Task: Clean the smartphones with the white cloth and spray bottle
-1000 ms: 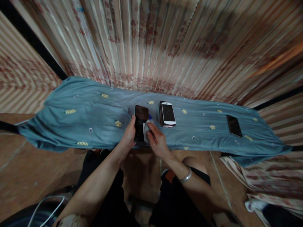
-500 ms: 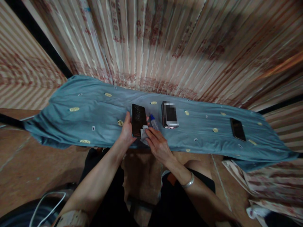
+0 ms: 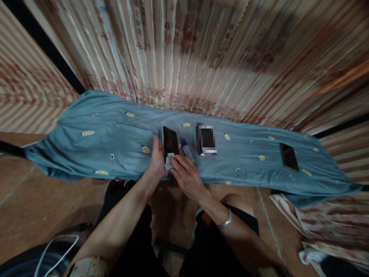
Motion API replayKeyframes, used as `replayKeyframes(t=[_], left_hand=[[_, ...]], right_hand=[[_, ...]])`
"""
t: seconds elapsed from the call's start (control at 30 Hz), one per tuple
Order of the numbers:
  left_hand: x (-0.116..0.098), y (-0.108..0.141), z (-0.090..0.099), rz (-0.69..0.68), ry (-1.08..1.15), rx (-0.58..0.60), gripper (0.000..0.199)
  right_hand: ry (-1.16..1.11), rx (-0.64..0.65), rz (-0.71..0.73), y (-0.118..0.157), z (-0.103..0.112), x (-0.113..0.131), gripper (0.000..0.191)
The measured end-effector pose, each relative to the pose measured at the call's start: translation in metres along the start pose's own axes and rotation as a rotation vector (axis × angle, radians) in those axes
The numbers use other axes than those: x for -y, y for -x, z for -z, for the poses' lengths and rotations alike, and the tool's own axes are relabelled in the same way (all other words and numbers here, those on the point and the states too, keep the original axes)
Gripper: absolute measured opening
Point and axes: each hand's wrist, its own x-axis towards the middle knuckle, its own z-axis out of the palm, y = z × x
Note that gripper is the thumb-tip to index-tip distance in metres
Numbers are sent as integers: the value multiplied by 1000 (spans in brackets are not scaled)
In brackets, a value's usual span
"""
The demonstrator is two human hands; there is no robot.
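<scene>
My left hand (image 3: pixel 157 159) grips a dark smartphone (image 3: pixel 170 141) by its sides, tilted up above the cloth, with marks or wet streaks on its screen. In my right hand (image 3: pixel 187 175) a crumpled grey-white cloth (image 3: pixel 169 163) is pinched, pressed against the phone's lower end. Just right of the phone lies a small bottle with a blue cap (image 3: pixel 188 150), partly behind my right fingers. Further right sits a stack of phones (image 3: pixel 198 144), its top partly blurred by pixels.
A blue-green sheet (image 3: pixel 121 142) with yellow pineapple prints covers the narrow table. Another dark phone (image 3: pixel 289 157) lies toward its right end. Pleated curtains (image 3: pixel 178 57) hang behind, and black frame bars (image 3: pixel 46 46) stand at the sides. A white cable (image 3: pixel 57 238) is at lower left.
My right hand has moved left with the cloth, across the phone's lower end. The phone has turned in my left hand, so its left edge shows more.
</scene>
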Motion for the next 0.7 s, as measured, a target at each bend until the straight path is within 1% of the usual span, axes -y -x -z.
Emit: replayKeyframes(t=[0.13,0.27,0.4,0.5,0.57,0.7], left_hand=[[3,1,0,23,-69,-20,79],[9,2,-1,43,-87,-50,78],[17,2,0,38,-91,2,79],[22,1,1,50,-88,41,75],[26,0,2,26,-95,31,71],[36,-6,7,-108,-163,7,54]], right_hand=[[-17,3,4,-5,2,8,39],[-45,16,-31,-9,5,13,40],[-89,77,-92,-13,7,13,45],[-77,83,-129,-17,6,9,47],[-60,68,-141,-19,5,6,46],[-34,27,-135,-23,3,-1,47]])
